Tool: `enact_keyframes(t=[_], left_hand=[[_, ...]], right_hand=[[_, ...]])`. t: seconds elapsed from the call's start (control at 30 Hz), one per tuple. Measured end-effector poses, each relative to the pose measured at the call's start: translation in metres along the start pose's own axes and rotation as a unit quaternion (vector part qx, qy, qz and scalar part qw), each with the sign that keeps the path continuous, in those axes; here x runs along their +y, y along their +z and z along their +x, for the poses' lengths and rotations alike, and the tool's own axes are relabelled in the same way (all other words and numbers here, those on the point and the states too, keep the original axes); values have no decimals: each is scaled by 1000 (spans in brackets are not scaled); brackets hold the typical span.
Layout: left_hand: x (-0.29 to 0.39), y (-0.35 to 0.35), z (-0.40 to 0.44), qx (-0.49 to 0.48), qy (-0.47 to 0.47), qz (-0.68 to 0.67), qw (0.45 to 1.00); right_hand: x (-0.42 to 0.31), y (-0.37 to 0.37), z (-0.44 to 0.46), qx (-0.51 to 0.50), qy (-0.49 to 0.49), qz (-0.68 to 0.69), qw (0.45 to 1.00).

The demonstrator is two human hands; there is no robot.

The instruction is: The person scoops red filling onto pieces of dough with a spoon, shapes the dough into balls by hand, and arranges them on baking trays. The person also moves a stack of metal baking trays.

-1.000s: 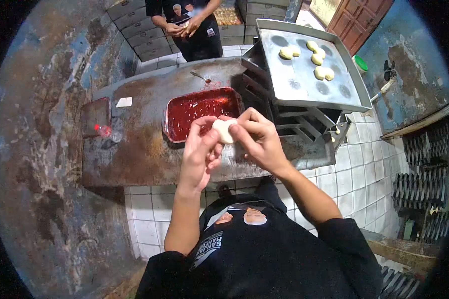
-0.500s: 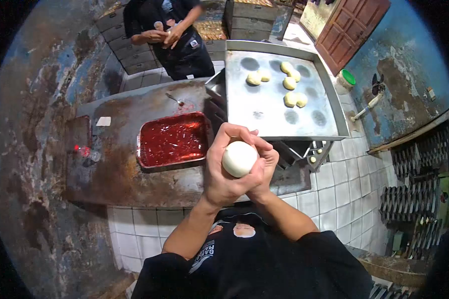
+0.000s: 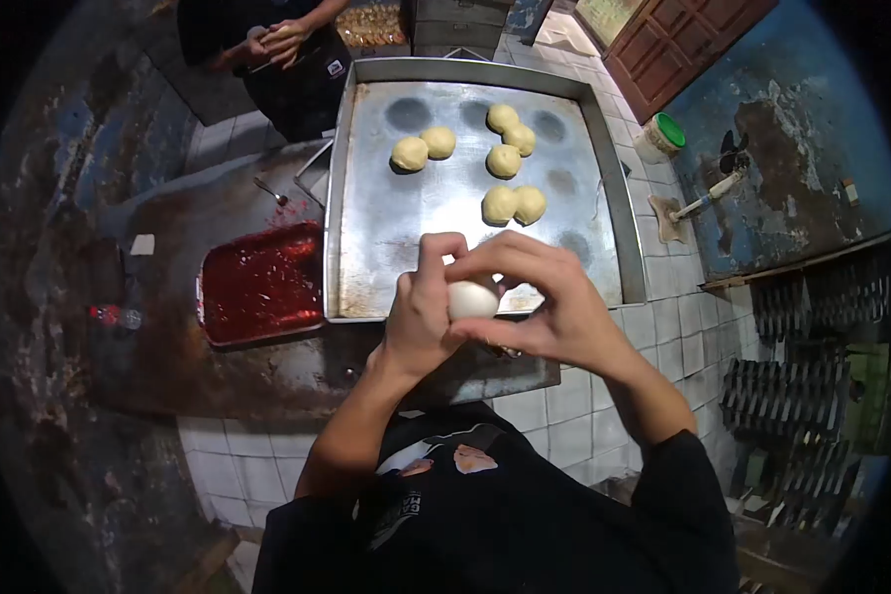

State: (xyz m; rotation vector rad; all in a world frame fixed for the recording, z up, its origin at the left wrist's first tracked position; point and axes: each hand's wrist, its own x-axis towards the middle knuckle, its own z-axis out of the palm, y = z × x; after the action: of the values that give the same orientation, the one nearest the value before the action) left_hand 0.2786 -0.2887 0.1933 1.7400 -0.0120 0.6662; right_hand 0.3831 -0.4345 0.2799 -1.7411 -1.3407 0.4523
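A smooth white dough ball [image 3: 473, 300] sits between my two hands, over the near edge of the metal tray [image 3: 632, 247]. My left hand [image 3: 424, 312] cups it from the left with bent fingers. From the right, my right hand [image 3: 544, 302] curls its fingers above the ball, with the thumb at its lower side. On the tray lie several yellowish dough balls, among them a pair [image 3: 410, 153] at the upper left and a pair [image 3: 500, 204] nearer my hands.
Left of the tray, a pan of red filling [image 3: 262, 287] rests on the worn table [image 3: 158, 371], near a spoon [image 3: 272, 191] and a bottle [image 3: 115, 317]. A co-worker [image 3: 277, 69] stands beyond. A green-lidded bucket [image 3: 660, 137] is at the back right.
Since the earliest frame, the flattened dough has become a round ball. My right hand has opened out from its wrap around my left half a second ago. The view has shifted toward the tray.
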Motion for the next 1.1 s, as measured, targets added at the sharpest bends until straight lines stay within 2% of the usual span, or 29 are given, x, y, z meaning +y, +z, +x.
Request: enact_keyframes(t=[0.1, 0.13, 0.2, 0.23, 0.27, 0.3, 0.33, 0.4, 0.43, 0.57, 0.63, 0.67, 0.7, 0.73, 0.77, 0.8, 0.83, 0.87, 0.9, 0.93, 0.97, 1.0, 1.03, 1.07, 1.1], left_hand=[[-7, 14, 14, -29, -58, 140, 988], [-1, 5, 16, -84, -147, 136, 976], [-10, -14, 19, -49, -101, 269, 957], [-19, -22, 19, -45, -105, 269, 957], [-29, -29, 18, -72, -69, 354, 930], [-36, -31, 18, -99, -36, 435, 894], [-43, -30, 18, -95, -44, 436, 894], [-51, -28, 23, -168, -108, 403, 893], [-55, -26, 24, -157, -102, 389, 902], [-61, -25, 25, -168, -126, 365, 907], [-33, -35, 20, -85, -63, 343, 933], [3, -44, 15, -32, -118, 305, 945], [36, -55, -3, 22, -177, 261, 949], [44, -79, -37, 41, -190, 288, 937], [49, -102, -84, 109, -226, 138, 958], [26, -140, -170, 161, -277, -21, 947], [-7, -157, -250, 230, -203, -248, 919], [-13, -139, -290, 396, -397, -66, 826], [-20, -134, -357, 367, -545, 107, 746], [-28, -126, -446, 208, -682, 299, 635], [-12, -110, -485, 115, -744, 356, 554], [0, -106, -519, 85, -759, 379, 523], [12, -105, -522, 88, -747, 404, 520], [18, -107, -495, 100, -716, 438, 535], [20, -114, -461, 153, -631, 490, 582]], right_hand=[[36, -26, 12, -51, 31, -14, 998], [54, -33, 16, -52, 56, -43, 996], [106, -43, 21, -124, 74, -69, 987], [127, -36, 17, -161, 37, -181, 969], [133, -31, 19, -197, -3, -290, 936], [137, -26, 23, -306, -23, -362, 880], [139, -19, 22, -313, -27, -358, 879], [143, -5, 18, -256, -178, -406, 859], [143, -3, 18, -281, -145, -366, 875], [149, 0, 18, -266, -145, -368, 879], [167, -13, 29, -312, -44, -120, 942], [154, -28, 31, -281, 39, 60, 957], [138, -48, 38, -246, 40, 40, 968], [128, -65, 43, -216, 43, 24, 975], [131, -79, 42, -168, 9, -55, 984], [136, -89, 42, -116, -26, -132, 984], [145, -95, 39, -112, -27, -126, 985], [155, -99, 33, -117, -27, -206, 971], [162, -101, 27, -121, -22, -284, 951], [166, -99, 24, -113, -18, -279, 953], [168, -97, 23, -117, -22, -298, 947], [170, -96, 25, -120, -25, -321, 939], [175, -90, 23, -105, -33, -346, 932], [177, -82, 19, -110, -24, -343, 933], [178, -77, 23, -107, -21, -360, 926]])
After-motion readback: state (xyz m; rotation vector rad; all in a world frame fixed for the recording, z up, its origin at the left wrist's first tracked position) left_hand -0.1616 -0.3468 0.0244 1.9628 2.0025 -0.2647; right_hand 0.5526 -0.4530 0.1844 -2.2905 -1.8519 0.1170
